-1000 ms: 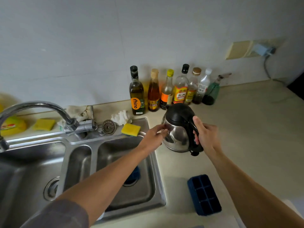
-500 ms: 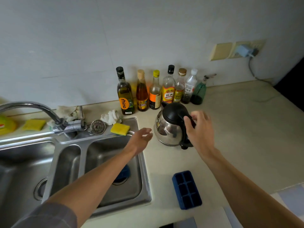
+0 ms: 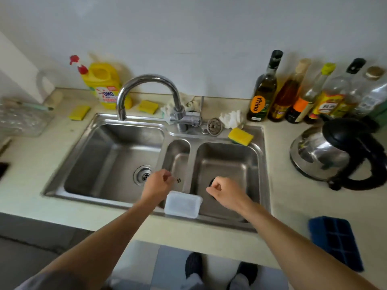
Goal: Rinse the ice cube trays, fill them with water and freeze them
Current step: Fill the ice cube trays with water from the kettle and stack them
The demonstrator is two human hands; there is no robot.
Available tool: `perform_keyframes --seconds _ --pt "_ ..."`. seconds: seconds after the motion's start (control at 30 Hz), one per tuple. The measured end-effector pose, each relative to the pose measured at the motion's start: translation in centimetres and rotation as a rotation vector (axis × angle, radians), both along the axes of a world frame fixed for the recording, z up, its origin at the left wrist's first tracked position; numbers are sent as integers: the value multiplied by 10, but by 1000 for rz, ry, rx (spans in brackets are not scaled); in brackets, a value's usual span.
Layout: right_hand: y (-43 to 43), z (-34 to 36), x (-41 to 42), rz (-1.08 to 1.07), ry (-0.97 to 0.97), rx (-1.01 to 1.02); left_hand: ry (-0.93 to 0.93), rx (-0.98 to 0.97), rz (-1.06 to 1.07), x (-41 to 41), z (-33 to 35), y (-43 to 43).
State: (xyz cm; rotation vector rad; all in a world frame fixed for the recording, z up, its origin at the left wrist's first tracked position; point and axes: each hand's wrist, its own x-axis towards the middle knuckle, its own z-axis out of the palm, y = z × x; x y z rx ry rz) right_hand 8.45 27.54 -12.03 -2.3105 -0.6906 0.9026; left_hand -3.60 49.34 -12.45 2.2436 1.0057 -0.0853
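Ice cube trays wait apart, the blue one (image 3: pixel 337 242) on the surface at my right, a white one (image 3: pixel 182 204) balanced on the sink (image 3: pixel 261 185) rim between my loosely curled, empty left hand (image 3: pixel 158 184) and right hand (image 3: pixel 225 192), where a nudge could tip it in.

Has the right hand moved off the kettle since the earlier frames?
Yes. The right hand has left the kettle and moved leftward to hover, loosely curled, over the sink's right basin.

kettle (image 3: pixel 326 151), sponge (image 3: pixel 240 136), oil bottle (image 3: pixel 262 91), detergent (image 3: pixel 104 86)
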Motion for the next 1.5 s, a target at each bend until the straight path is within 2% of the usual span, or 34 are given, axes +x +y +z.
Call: perform_keyframes --seconds 0.17,0.27,0.53,0.77,0.93,1.03,1.17,1.33,1.5 --pt "27 -32 -32 24 132 -164 146 -67 -27 -37 -22 9" --pt "32 -38 -40 -19 180 -216 151 -141 -65 -45 -31 4" --pt "35 -34 -49 -139 263 -126 117 -146 -66 -45 -32 -8" --pt "29 -32 -46 -428 674 65 101 -53 76 -44 -23 -18" --pt "20 -32 -33 -433 793 93 87 -67 179 -31 -12 -28" --pt "8 -34 -12 -439 686 158 21 -160 271 -17 -5 -37" --pt "-9 -36 28 -445 477 187 -6 -250 206 19 -2 -53" --pt "-28 -62 65 -448 277 73 76 -255 22 81 -23 -67" --pt "-27 -105 75 -435 127 -50 246 -250 -129 126 -69 -69"
